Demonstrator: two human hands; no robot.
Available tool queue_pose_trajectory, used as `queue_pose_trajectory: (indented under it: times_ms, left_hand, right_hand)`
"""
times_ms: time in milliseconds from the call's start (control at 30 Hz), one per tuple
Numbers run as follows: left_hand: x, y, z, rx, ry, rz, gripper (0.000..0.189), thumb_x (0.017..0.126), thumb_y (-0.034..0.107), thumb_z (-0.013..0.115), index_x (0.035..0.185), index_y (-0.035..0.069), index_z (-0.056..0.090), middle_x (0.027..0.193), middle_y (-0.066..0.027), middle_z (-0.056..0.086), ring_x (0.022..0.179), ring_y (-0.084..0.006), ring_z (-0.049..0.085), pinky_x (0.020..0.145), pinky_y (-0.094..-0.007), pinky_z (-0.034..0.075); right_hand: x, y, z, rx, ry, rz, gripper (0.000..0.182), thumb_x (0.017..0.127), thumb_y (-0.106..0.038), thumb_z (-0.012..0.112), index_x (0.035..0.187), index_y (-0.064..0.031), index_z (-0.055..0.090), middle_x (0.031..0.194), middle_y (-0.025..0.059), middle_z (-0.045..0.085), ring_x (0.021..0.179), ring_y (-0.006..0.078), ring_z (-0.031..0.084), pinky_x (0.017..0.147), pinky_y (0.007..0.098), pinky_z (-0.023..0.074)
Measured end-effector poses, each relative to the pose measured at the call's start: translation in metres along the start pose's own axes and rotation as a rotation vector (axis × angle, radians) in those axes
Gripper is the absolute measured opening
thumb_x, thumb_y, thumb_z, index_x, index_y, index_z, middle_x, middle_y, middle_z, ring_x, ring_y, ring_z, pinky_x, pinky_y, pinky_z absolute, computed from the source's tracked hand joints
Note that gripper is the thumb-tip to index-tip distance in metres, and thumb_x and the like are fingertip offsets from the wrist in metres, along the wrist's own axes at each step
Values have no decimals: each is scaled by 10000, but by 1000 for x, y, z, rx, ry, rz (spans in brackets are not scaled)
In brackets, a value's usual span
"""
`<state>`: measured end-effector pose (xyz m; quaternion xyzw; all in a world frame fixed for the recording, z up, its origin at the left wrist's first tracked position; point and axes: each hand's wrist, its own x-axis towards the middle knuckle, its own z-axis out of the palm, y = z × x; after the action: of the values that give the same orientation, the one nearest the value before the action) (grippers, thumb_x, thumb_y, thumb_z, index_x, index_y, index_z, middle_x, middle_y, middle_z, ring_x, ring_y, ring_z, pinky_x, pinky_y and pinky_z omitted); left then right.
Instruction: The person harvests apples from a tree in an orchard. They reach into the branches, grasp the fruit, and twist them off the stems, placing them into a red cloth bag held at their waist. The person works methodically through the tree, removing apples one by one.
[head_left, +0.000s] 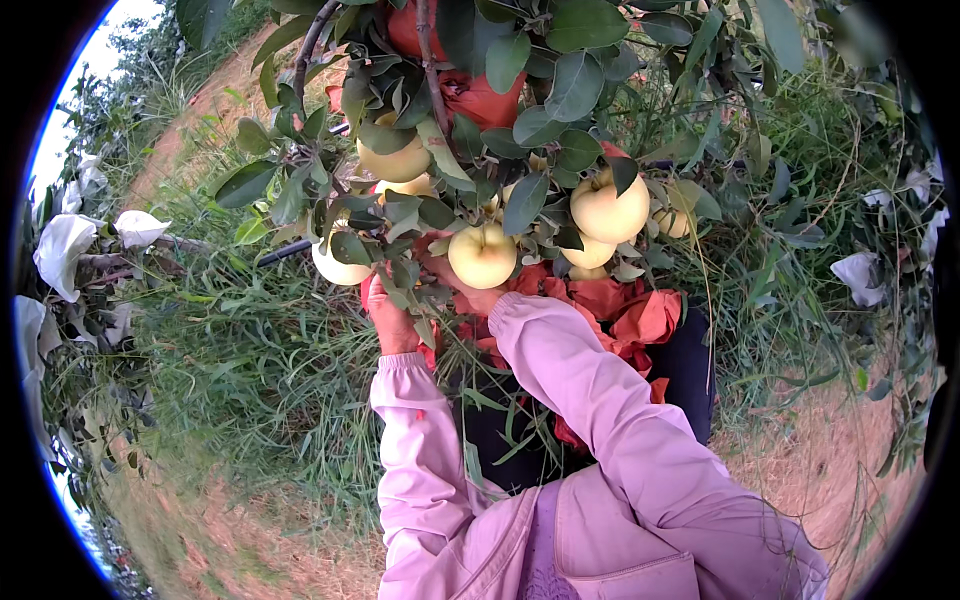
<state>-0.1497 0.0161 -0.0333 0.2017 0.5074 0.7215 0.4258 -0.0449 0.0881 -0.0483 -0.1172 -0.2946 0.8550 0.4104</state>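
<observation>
My left hand (393, 321) reaches up among the leaves, just below a pale yellow apple (339, 259). Red paper shows beside its fingers, but leaves cover the fingertips. My right hand (481, 298) passes under and behind another pale apple (482, 256), which hides part of it; its fingers and whatever they touch are hard to make out. More apples hang on the branch: a large one (610, 205) to the right and one (395, 156) higher on the left. Crumpled red paper (600, 300) lies over my lap, near my right forearm.
Red paper bags (484, 97) hang higher in the tree, behind a thin branch (433, 71). A dark pipe (285, 252) runs through the grass (255, 360) at left. White paper pieces (64, 251) are caught in foliage at the left, with another (859, 277) at right.
</observation>
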Motion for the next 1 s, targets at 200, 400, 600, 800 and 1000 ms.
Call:
queue_pose_trajectory:
  times_ms: [200,400,600,800,1000]
  left_hand:
    - [-10,-4,-2,40,182,-46,76,858,74,540,932,64,555,834,-16,606,645,-82,545,564,-202,430]
    - [-16,6,-25,-371,-371,-108,302,817,97,590,1098,39,495,1023,-64,584,540,-57,388,487,-196,297]
    - [-23,16,-32,-412,-390,-130,454,806,139,599,1216,32,438,1061,-61,573,524,-81,394,476,-219,300]
    - [-27,29,-14,-169,-219,-153,228,828,143,538,1029,37,529,935,-57,597,528,-98,437,483,-224,337]
    - [9,28,-12,40,-505,-224,201,883,187,515,1061,94,511,856,-29,599,682,-105,547,520,-213,404]
  right_hand:
    - [2,39,-15,-418,203,-308,286,791,-76,625,1056,-44,521,954,31,584,857,144,560,779,262,450]
    - [46,114,-108,355,290,-280,263,863,-207,532,1058,-33,505,979,86,573,881,198,563,830,307,449]
    - [30,93,-75,64,297,-417,229,867,-170,514,1049,-33,490,1019,90,551,936,194,546,825,319,459]
    - [3,67,-61,-713,528,-403,376,789,-128,630,1120,-58,468,1085,60,526,959,163,525,842,295,446]
    - [46,124,-131,-882,436,-500,533,787,-186,662,1233,-71,394,1164,43,475,1062,162,471,961,286,361]
